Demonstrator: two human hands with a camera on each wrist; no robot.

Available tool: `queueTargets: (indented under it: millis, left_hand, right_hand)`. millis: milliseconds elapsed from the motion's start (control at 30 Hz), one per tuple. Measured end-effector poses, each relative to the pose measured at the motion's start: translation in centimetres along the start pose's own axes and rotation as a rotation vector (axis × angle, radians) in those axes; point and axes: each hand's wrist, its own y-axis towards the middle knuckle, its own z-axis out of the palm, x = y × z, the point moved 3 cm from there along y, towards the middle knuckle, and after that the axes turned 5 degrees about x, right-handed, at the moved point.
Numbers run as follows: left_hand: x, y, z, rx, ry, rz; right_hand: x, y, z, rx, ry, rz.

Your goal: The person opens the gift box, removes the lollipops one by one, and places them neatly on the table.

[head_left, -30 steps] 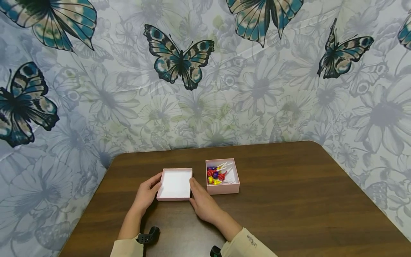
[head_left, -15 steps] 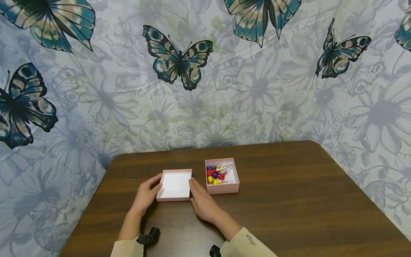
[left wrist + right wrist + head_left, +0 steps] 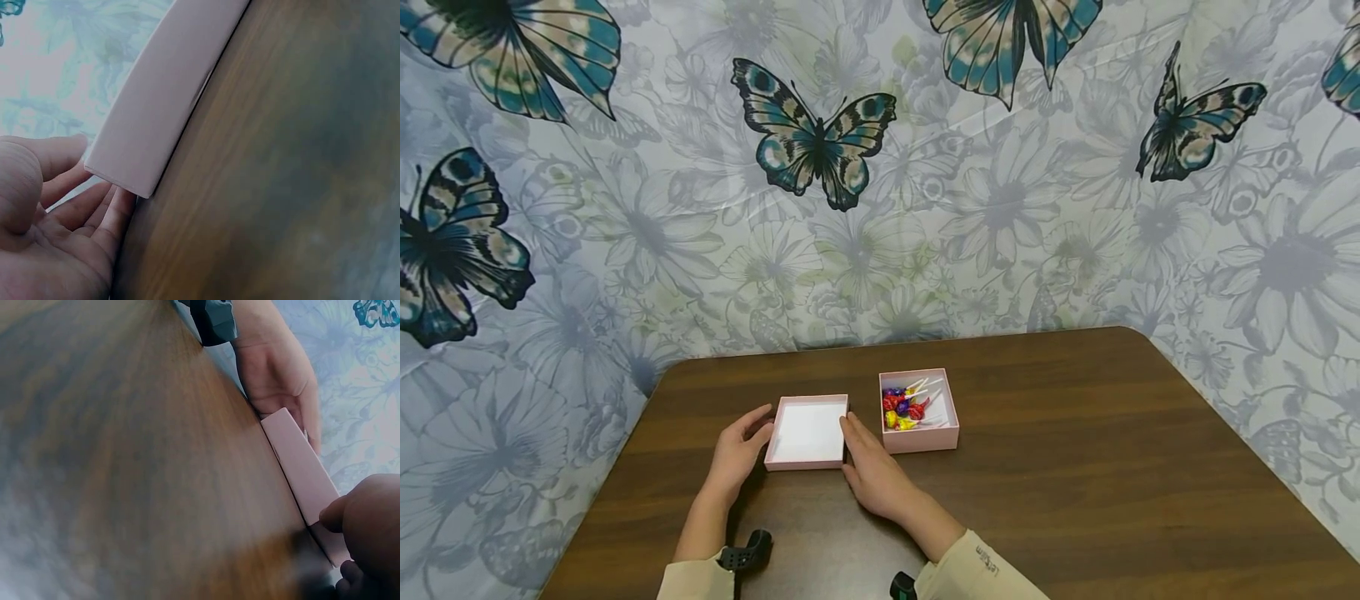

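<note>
Butterfly-print backdrop (image 3: 1000, 208) is hanging behind a brown table (image 3: 1075, 500). On it, a shallow pink lid (image 3: 807, 432) is lying flat, white inside facing up, between the two hands; a deeper pink box (image 3: 921, 442) is standing near it to the right, slightly farther off, holding wrapped lollipops (image 3: 904, 408). Left hand (image 3: 739, 450) is lying loosely spread at the lid's left side, thumb apart from fingers, gripping nothing; fingertip contact: cannot tell. Right hand (image 3: 877, 475) is laying near-straight fingers along the right side, its thumb appearing to touch the near corner. Step in hand, by judgement: placing or steadying the lid. Next move is probably calling for easing both hands clear or, if lifting, closing the left thumb and fingers first.
</note>
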Motion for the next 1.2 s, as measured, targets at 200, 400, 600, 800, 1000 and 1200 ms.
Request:
queueTargets:
  millis: [200, 400, 600, 800, 1000, 1200]
  left_hand:
    - [-0.2, -0.1, -0.1, -0.027, -0.045, -0.001]
    - [-0.8, -0.6, -0.2, -0.131, -0.074, 0.026]
    - [-1.7, -1.1, -0.8, -0.305, -0.188, 0.104]
    - [-4.5, -1.5, 0.1, -0.295, -0.252, 0.189]
    - [-8.4, -2.5, 2.0, -0.225, -0.218, 0.332]
    - [-11.7, -3.0, 3.6, -0.194, -0.195, 0.399]
  right_hand:
    - [0.5, -0.2, -0.2, -0.030, 0.024, -0.019]
    - [1.7, -0.5, -1.1, -0.097, 0.022, -0.161]
    - [3.1, -1.0, -2.9, -0.180, 0.027, -0.296]
    - [3.7, -1.2, -5.5, -0.299, -0.003, -0.397]
    - [4.2, -1.8, -8.4, -0.421, 0.000, -0.491]
    - [4.4, -2.8, -11.5, -0.554, 0.029, -0.534]
